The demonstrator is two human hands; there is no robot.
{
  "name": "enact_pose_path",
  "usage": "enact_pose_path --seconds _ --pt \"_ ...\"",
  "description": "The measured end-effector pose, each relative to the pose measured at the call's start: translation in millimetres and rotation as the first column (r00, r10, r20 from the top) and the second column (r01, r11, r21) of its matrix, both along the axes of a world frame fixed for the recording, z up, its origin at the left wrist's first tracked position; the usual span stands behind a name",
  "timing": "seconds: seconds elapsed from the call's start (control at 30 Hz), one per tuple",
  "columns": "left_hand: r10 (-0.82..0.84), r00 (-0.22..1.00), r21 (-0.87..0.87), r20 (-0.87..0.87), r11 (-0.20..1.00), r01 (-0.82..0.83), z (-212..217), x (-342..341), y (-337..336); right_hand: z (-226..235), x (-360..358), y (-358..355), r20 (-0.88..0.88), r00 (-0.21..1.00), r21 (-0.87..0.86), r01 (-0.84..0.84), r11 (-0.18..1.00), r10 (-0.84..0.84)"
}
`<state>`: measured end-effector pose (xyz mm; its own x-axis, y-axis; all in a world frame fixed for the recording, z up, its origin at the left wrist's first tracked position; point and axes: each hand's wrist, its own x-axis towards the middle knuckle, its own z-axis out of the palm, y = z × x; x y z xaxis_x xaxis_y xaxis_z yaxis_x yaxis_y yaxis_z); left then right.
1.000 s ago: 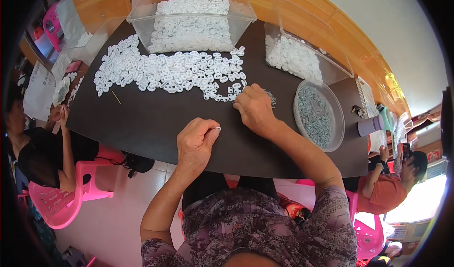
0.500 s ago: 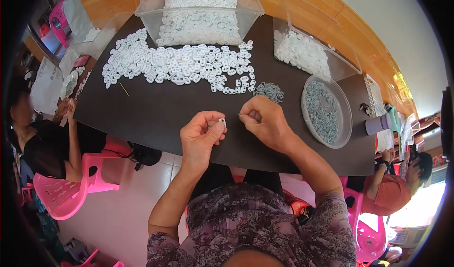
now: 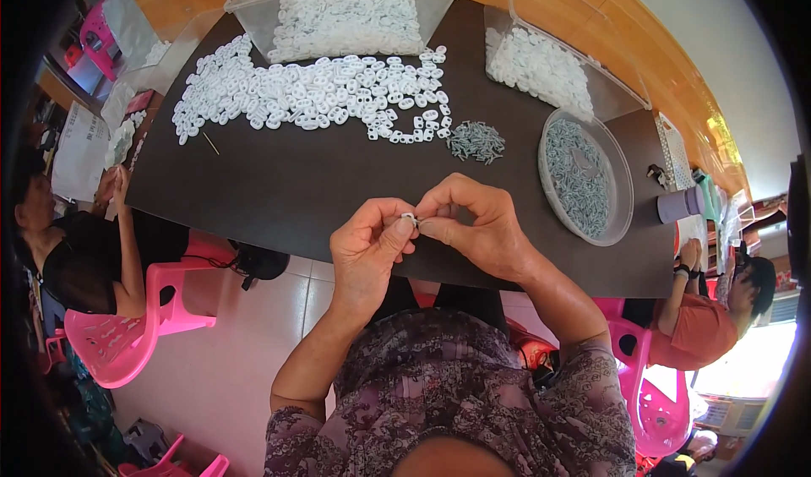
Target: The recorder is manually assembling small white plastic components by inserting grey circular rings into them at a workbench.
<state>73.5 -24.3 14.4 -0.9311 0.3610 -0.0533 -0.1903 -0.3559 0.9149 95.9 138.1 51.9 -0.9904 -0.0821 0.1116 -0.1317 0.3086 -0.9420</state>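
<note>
Above the near part of the dark table, my left hand [image 3: 363,245] pinches a small white oval plastic piece [image 3: 409,218] between thumb and fingers. My right hand [image 3: 483,228] meets it from the right, thumb and forefinger closed at the piece. What looks like a small grey screw is in that pinch, mostly hidden by the fingertips. Farther back lies a broad heap of similar white two-holed pieces [image 3: 312,92], some set apart in short rows at its right end. Beside them is a little pile of grey screws [image 3: 476,141].
A clear bin [image 3: 253,21] of white pieces stands at the back, another clear box [image 3: 621,92] to its right. A round tub [image 3: 626,185] holds many screws. A thin stick [image 3: 210,143] lies left; a purple cup [image 3: 678,206] stands right. People sit at both sides.
My right hand has moved left and brought its fingertips against the white piece in my left hand. The view has shifted slightly, so the table items appear higher.
</note>
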Motion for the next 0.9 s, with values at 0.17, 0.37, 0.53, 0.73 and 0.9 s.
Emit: enact_pose_path --seconds 0.17,0.37,0.53,0.73,0.9 --pt "-0.04 0.999 0.016 -0.009 0.999 0.04 -5.2 1.7 -5.3 -1.5 1.2 -0.8 -0.023 0.999 0.05 0.041 0.998 -0.04" --pt "-0.01 1.0 0.162 0.023 0.987 0.007 -6.7 4.2 -1.7 -2.4 3.5 -2.9 -0.034 0.999 0.055 0.04 0.998 -0.038" --pt "0.044 0.997 0.156 0.059 0.986 -0.053 -4.9 7.5 1.0 -2.0 4.8 -2.8 0.001 0.999 0.026 0.041 0.999 -0.041" --pt "0.006 0.998 0.128 0.066 0.992 -0.014 -9.0 8.8 -2.8 -0.5 6.4 -4.2 0.035 0.999 0.033 0.033 0.999 -0.034" --pt "0.003 0.999 0.083 0.033 0.997 -0.006 -8.1 9.9 -4.4 0.0 5.3 -7.3 0.026 0.999 0.056 0.026 0.998 -0.028"
